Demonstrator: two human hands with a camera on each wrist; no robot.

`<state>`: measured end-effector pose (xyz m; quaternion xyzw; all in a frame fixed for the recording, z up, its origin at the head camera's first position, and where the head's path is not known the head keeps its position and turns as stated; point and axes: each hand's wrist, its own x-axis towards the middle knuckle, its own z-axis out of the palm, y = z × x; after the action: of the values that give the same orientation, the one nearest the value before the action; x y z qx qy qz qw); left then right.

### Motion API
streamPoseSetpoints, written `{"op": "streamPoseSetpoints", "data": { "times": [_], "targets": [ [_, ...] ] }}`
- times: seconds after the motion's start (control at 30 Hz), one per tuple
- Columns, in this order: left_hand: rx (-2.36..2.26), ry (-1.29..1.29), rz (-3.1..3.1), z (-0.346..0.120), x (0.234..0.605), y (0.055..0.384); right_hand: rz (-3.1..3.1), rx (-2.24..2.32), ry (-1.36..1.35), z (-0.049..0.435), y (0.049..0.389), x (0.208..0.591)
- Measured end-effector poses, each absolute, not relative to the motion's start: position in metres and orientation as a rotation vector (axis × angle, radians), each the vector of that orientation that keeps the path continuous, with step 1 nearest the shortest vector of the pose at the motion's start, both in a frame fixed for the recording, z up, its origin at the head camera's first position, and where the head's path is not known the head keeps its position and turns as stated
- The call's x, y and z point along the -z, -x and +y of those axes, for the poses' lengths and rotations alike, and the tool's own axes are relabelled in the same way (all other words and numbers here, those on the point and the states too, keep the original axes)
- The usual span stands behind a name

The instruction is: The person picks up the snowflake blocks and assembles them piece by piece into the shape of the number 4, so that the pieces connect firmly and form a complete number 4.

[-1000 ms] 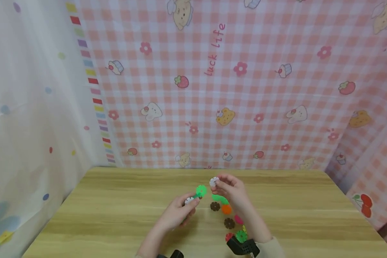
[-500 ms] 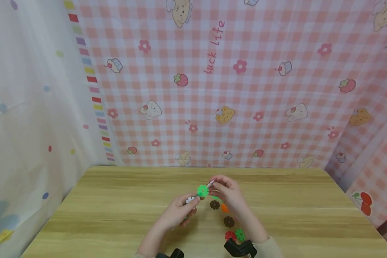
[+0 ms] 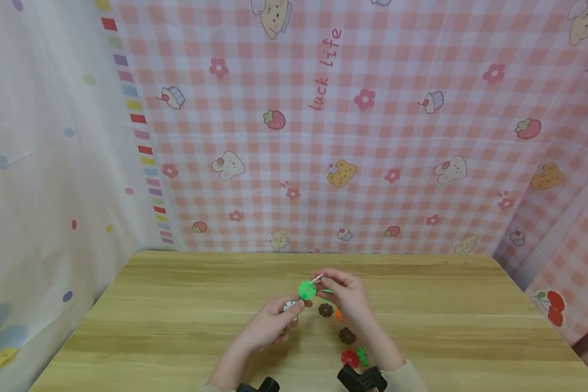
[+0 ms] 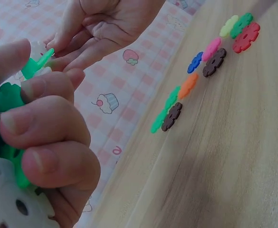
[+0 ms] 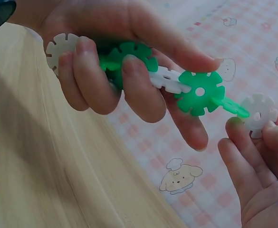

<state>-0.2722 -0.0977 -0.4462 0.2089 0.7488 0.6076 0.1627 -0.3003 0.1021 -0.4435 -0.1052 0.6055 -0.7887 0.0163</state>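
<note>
My left hand [image 3: 274, 324] holds a chain of notched plastic snowflake discs, green and white by turns in places, its fingers curled round it in the right wrist view. A bright green disc [image 5: 200, 93] stands out past the fingertips, with another thin green disc [image 5: 231, 107] slotted at its edge. At that end of the chain, my right hand [image 3: 345, 294] pinches a white snowflake disc [image 5: 260, 113] between thumb and fingers. The white disc's notched rim meets the tip of the thin green one. Seen from the head, the white disc is nearly edge-on.
Loose snowflake discs lie in a bent row on the wooden table [image 3: 176, 326]: brown [image 3: 347, 336], red [image 3: 350, 359], orange [image 4: 188, 85], blue [image 4: 195, 62], pink [image 4: 212, 49], yellow and green ones. A checked pink cloth hangs behind the table.
My right hand has come left to the chain's end, and its white disc has turned from face-on to nearly edge-on against the green. My left hand keeps its hold on the chain.
</note>
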Motion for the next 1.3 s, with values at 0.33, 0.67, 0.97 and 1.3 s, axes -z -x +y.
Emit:
{"op": "streamPoseSetpoints", "data": {
  "times": [0.33, 0.67, 0.97, 1.3],
  "targets": [
    [-1.748, -0.666, 2.1, -0.1013, 0.4466, 0.2727, 1.925, 2.397, 0.378, 0.1025, 0.3002, 0.4422],
    [-1.795, -0.613, 2.1, -0.0978, 0.445, 0.2726, 1.983, 2.387, 0.444, 0.1047, 0.2986, 0.4406],
    [-1.828, -0.595, 2.056, -0.0981, 0.4438, 0.2715, 1.993, 2.327, 0.501, 0.107, 0.2992, 0.4391],
    [-1.842, -0.581, 2.02, -0.0966, 0.4455, 0.271, 1.993, 2.305, 0.518, 0.1071, 0.2989, 0.4386]
  ]
}}
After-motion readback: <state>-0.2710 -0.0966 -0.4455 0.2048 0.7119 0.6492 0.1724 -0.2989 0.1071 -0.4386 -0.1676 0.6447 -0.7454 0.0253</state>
